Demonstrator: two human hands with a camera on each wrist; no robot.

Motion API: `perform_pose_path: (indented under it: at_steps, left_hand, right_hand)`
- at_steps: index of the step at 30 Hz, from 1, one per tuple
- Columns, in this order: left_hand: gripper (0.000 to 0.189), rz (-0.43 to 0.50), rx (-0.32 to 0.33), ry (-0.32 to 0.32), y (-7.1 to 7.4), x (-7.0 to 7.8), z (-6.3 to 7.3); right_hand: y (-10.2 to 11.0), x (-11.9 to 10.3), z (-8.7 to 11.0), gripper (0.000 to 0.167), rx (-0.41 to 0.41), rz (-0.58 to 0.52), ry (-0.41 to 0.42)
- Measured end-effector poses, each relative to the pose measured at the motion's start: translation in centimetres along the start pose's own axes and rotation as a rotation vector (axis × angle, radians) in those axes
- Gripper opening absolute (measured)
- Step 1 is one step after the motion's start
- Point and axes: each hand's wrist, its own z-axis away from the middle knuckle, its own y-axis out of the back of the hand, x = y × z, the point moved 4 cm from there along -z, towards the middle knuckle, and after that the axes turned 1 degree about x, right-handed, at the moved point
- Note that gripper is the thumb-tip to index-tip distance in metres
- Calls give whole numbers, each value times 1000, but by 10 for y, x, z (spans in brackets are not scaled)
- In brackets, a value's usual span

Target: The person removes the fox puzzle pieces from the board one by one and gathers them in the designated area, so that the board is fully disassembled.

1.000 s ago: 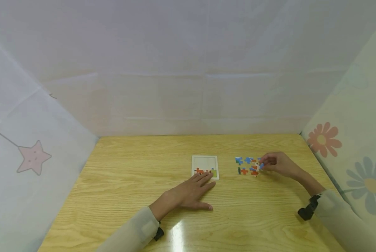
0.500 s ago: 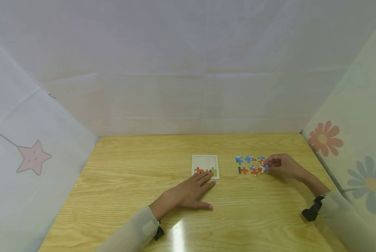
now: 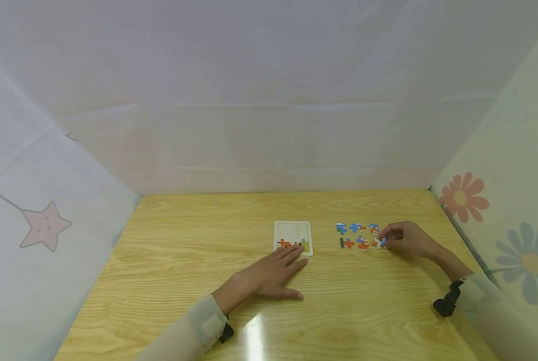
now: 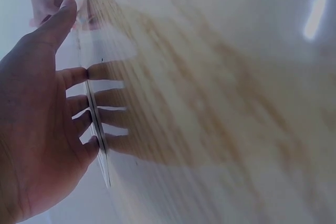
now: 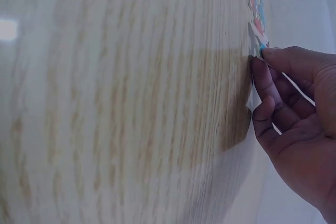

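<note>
My left hand (image 3: pixel 271 276) lies with fingers spread, its fingertips on the near edge of a white puzzle tray (image 3: pixel 292 230). A row of red and green pieces (image 3: pixel 285 244) fills the tray's near part, partly covered by the fingers. In the left wrist view those fingertips rest on the thin tray (image 4: pixel 100 129). My right hand (image 3: pixel 408 239) pinches a white-and-blue puzzle piece (image 3: pixel 381 243) between thumb and index finger, at the right end of the loose pieces. The right wrist view shows that piece (image 5: pixel 259 38) low at the tabletop, its edge between the fingertips.
Several loose puzzle pieces lie in two rows right of the tray, among them a blue-green piece (image 3: pixel 341 228) and a red piece (image 3: pixel 348 243). The wooden table (image 3: pixel 197 225) meets cloth walls (image 3: pixel 233 135) at the back and sides.
My right hand has shifted slightly right with the white-and-blue piece, from over the neighbouring pieces to the end of the near row. The left hand has stayed on the tray.
</note>
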Motion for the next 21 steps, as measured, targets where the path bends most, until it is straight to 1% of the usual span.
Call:
perform_pose_path:
  at_steps: [4,14,21]
  left_hand:
    - [93,-8,-13,3,1,0,0]
    - [91,-20,5,-4,2,0,1]
    - [91,-18,-1,-5,2,0,1]
  right_hand:
    - [0,1,0,17,2,13,-3]
    - [-1,5,-1,14,42,68,17]
    - [-4,8,0,15,54,94,26]
